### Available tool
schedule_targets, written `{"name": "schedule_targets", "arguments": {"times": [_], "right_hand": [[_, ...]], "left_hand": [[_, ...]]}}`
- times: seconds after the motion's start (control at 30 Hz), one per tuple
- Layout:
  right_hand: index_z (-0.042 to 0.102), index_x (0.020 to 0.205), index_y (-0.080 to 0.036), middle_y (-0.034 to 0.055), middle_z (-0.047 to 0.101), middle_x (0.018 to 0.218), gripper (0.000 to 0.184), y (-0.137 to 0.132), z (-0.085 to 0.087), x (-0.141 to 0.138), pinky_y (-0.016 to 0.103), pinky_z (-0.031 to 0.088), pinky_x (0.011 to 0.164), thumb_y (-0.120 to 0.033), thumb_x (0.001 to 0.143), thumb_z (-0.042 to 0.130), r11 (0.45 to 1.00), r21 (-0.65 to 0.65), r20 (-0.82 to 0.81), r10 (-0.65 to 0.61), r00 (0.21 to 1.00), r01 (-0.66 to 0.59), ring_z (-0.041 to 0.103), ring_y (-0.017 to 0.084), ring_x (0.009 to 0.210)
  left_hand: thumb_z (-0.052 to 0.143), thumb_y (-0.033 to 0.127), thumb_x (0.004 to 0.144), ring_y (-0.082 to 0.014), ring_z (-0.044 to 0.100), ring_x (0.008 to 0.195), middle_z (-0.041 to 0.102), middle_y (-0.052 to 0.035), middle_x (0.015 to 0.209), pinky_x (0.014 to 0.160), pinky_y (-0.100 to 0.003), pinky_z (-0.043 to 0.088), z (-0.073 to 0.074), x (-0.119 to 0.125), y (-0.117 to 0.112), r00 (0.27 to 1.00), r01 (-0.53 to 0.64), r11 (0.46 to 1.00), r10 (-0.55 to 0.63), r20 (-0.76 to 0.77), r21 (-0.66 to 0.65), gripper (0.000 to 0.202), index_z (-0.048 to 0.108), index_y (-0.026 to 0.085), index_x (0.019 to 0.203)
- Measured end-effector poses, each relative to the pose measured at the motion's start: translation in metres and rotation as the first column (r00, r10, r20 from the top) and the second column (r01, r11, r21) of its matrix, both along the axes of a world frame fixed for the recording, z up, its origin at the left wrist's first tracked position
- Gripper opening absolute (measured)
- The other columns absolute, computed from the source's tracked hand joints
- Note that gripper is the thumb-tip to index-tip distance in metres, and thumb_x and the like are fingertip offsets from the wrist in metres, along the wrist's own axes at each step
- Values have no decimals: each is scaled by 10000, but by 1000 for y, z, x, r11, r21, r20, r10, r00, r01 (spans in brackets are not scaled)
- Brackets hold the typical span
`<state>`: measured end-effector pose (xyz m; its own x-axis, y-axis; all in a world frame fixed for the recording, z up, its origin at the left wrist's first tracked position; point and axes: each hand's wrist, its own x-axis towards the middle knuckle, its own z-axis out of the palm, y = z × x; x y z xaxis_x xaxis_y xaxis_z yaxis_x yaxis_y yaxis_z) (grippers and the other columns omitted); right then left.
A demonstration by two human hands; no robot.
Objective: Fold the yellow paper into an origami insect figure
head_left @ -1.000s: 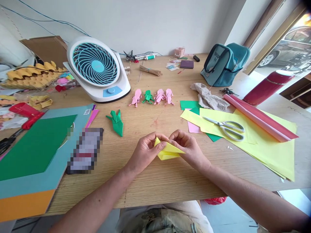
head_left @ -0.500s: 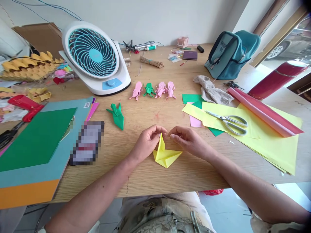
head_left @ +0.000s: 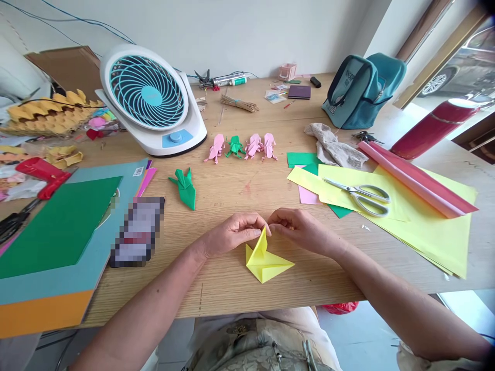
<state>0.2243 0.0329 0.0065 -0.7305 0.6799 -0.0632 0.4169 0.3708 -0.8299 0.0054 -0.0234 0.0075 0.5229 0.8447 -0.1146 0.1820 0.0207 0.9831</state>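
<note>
A partly folded yellow origami paper (head_left: 266,266) rests near the table's front edge, one pointed flap standing up. My left hand (head_left: 240,232) pinches near the tip of that flap with thumb and forefinger. From the other side, my right hand (head_left: 299,229) meets it with curled fingers at the same tip; whether they grip the paper is hidden. Left of my hands lies a folded green origami piece (head_left: 185,190). Behind them stands a row of small origami figures, a green one (head_left: 234,147) among pink ones (head_left: 254,146).
A white fan (head_left: 154,103) stands back left, with a phone (head_left: 138,231) and green paper sheet (head_left: 65,221) nearer. On the right, scissors (head_left: 363,193) lie on yellow sheets (head_left: 433,242) beside a red paper roll (head_left: 417,180). Behind are a red flask (head_left: 433,129) and teal bag (head_left: 363,93).
Both hands and the yellow paper sit slightly lower in view. The fingers of my two hands have come together at the raised flap's tip.
</note>
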Motion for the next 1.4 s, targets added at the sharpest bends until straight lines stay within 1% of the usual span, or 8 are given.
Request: {"name": "schedule_targets", "arguments": {"times": [0.17, 0.3, 0.47, 0.63, 0.77, 0.93, 1.23, 1.4], "right_hand": [[697, 878, -154, -3, 641, 735, 226, 1, -1, 0, 242, 368, 582, -310, 914, 537, 1000, -18, -3, 9, 1000, -9, 496, 111, 637], [690, 877, -156, 4, 631, 740, 264, 2, -3, 0, 252, 368, 594, -358, 923, 527, 1000, -22, 7, 8, 1000, -7, 490, 121, 653], [667, 913, -162, 0, 585, 736, 333, 3, 0, 0, 263, 367, 599, -421, 964, 463, 999, -38, 8, 4, 1000, -4, 465, 124, 651], [628, 1055, -168, 40, 638, 880, 372, 3, 1, 0, 290, 443, 687, -478, 978, 438, 995, -57, -43, -87, 995, 85, 532, 148, 741], [561, 1198, -174, 78, 677, 962, 465, 3, -1, -2, 332, 522, 763, -556, 944, 478, 943, -322, -153, -144, 978, 88, 633, 188, 839], [639, 1064, -157, 51, 664, 871, 491, 1, 3, -7, 305, 527, 735, -608, 899, 539, 828, -557, -259, -96, 961, -68, 630, 168, 791], [663, 902, -175, 26, 690, 850, 433, -3, -12, -17, 246, 476, 657, -578, 758, 731, 866, -499, -410, -223, 885, -13, 604, 142, 751], [680, 923, -194, 36, 706, 834, 395, -8, -8, -17, 267, 492, 645, -577, 835, 647, 919, -394, -412, -202, 888, 26, 622, 162, 744]], "left_hand": [[551, 429, 945, -177, 565, 897, 620, -71, 954, 817, -279, 440, -5, -3, 4, 993, 116, 988, -116, -8, 105, 301, 686, 162, 977], [632, 456, 895, -163, 570, 836, 620, -70, 914, 740, -261, 450, -10, -2, 4, 993, 108, 993, -110, 50, 44, 304, 679, 156, 903], [699, 454, 846, -142, 547, 736, 592, -37, 777, 652, -240, 425, -6, -2, 2, 980, -99, 993, 87, 180, 59, 309, 673, 148, 820], [707, 373, 859, -153, 589, 746, 626, -38, 768, 677, -259, 439, -1, -5, 2, 907, -319, 929, 243, 343, 186, 227, 684, 158, 792], [673, 321, 895, -168, 622, 810, 673, -57, 816, 757, -286, 470, 2, -4, -2, 902, -334, 895, 213, 376, 295, 174, 744, 172, 841], [673, 261, 896, -179, 651, 887, 701, -82, 930, 805, -287, 494, 8, 4, -10, 940, -252, 884, 127, 317, 393, 143, 779, 201, 970], [652, 286, 909, -158, 574, 896, 569, -60, 916, 801, -261, 490, 5, 11, -11, 981, -195, 837, 159, 113, 512, 229, 749, 236, 1110], [722, 318, 854, -109, 538, 708, 599, -9, 820, 686, -229, 462, 6, 15, -13, 920, -382, 809, 380, 99, 447, 209, 691, 187, 1015]]}}
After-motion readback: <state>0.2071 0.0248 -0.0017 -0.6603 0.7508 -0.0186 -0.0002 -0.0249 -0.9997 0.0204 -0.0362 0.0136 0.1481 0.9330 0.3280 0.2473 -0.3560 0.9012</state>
